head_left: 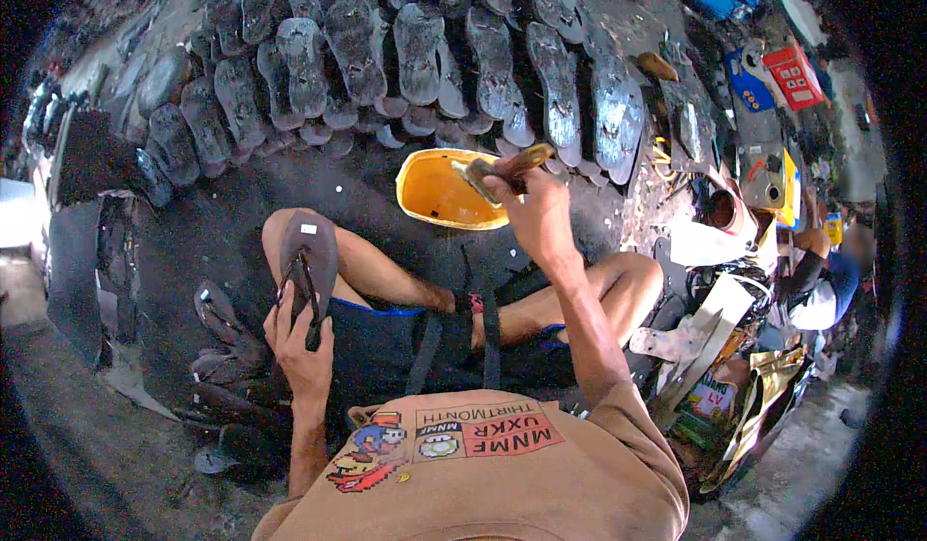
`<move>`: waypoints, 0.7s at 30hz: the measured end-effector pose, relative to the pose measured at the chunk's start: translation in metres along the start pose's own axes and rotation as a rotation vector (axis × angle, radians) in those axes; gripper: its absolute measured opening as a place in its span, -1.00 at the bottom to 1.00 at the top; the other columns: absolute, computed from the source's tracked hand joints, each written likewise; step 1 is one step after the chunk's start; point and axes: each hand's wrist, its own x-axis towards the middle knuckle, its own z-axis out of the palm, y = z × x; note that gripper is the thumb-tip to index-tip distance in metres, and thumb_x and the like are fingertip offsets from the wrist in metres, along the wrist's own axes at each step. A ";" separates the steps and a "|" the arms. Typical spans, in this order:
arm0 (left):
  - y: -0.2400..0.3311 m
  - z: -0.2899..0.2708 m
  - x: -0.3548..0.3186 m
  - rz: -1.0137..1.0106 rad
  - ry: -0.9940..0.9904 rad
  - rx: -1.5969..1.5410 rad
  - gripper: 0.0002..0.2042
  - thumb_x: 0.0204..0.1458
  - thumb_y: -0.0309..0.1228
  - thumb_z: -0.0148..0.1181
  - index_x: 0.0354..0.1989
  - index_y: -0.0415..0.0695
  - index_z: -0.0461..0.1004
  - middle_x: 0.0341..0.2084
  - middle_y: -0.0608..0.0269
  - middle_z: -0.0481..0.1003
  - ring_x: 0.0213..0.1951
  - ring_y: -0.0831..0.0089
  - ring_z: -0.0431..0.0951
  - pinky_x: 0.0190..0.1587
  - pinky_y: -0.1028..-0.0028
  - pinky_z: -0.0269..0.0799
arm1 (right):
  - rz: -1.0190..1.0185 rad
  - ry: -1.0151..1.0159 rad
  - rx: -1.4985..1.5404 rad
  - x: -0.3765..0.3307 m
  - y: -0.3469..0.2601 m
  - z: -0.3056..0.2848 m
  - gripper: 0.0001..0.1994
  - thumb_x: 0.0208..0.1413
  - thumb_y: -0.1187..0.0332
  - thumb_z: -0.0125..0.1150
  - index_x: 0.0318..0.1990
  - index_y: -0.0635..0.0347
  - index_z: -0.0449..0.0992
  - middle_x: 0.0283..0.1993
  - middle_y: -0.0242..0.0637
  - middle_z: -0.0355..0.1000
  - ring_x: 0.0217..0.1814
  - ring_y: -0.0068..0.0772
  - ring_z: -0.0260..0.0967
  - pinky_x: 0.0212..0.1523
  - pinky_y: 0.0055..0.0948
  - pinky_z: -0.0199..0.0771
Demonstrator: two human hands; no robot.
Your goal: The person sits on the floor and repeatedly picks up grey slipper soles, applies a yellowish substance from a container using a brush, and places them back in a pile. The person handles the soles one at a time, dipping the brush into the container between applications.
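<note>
We note L hand (304, 353) grasping the near end of a sandal (324, 251), thumb at its R edge and the other fingers along its L; grip looks firm. Sandal is held up by the person's L knee, strap side facing us, pale tag near the far end; whether it touches the knee we can't tell. R hand (537, 211) has its fingers wrapped round a brush-like tool (509, 168), flat end over the R part of a yellow tub (421, 178). Contact w/ the tub wall: can't confirm. Tub contents: too dim to ID. Tub sits on the dark mat (217, 237), just short of the rows of soles (419, 54); a pile of dark sandals (232, 327) lies L of the L hand. Step in hand, in our judgement: loading or wiping off the tool at the tub. Recs: keep the flat end above the opening till it stops dripping; draw it lightly along the rim to shed excess; don't lean on the wall, as the tub looks light & could tip. L hand shd hold the sandal steady, well apart from the tub, thumb & fingers near the edges so the upper face stays accessible. Avoid swinging a wet tool across the legs; drips there wd be a nuisance.
</note>
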 end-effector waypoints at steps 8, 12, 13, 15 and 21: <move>-0.004 -0.009 0.016 -0.040 -0.020 -0.179 -0.52 -0.01 -0.51 0.34 0.17 -0.14 0.57 0.30 0.03 0.43 0.24 0.05 0.42 0.35 0.20 0.25 | -0.044 0.257 0.041 -0.007 0.018 0.007 -0.80 0.27 0.30 0.32 -0.12 0.25 0.61 -0.25 -0.13 0.65 -0.31 -0.18 0.62 -0.21 -0.21 0.58; 0.020 -0.003 0.042 -0.380 -0.033 -0.919 -0.47 0.09 -0.40 0.24 0.27 -0.29 0.45 0.20 0.06 0.50 0.12 0.27 0.53 0.25 0.32 0.37 | 0.162 0.277 -0.006 -0.012 0.029 -0.032 -0.76 0.22 0.30 0.35 -0.14 0.30 0.52 -0.34 -0.13 0.62 -0.36 -0.32 0.57 -0.26 -0.28 0.57; 0.014 0.007 0.047 -0.570 -0.102 -1.269 -0.46 0.17 -0.28 0.16 0.28 -0.35 0.40 0.13 0.13 0.52 0.09 0.37 0.54 0.18 0.40 0.42 | 0.163 0.226 -0.081 -0.025 0.034 -0.031 -0.76 0.20 0.31 0.35 -0.15 0.30 0.52 -0.35 -0.12 0.62 -0.37 -0.31 0.56 -0.27 -0.28 0.56; 0.023 0.025 0.045 -0.604 -0.112 -1.632 -0.44 0.20 -0.12 0.15 0.26 -0.26 0.40 0.11 0.08 0.51 0.04 0.30 0.55 0.11 0.39 0.45 | 0.284 0.082 -0.035 -0.056 0.025 -0.034 -0.75 0.16 0.30 0.35 -0.16 0.30 0.53 -0.39 -0.07 0.57 -0.40 -0.33 0.52 -0.28 -0.28 0.54; 0.073 0.058 0.070 -0.681 -0.445 -2.450 -0.39 0.17 0.04 0.21 0.28 -0.12 0.41 0.18 0.07 0.47 0.14 0.07 0.43 -0.04 0.18 0.38 | 0.506 0.319 1.105 -0.039 -0.005 -0.036 -0.62 0.17 0.22 0.40 -0.01 0.34 0.56 -0.07 -0.17 0.62 -0.10 -0.38 0.55 -0.01 -0.37 0.54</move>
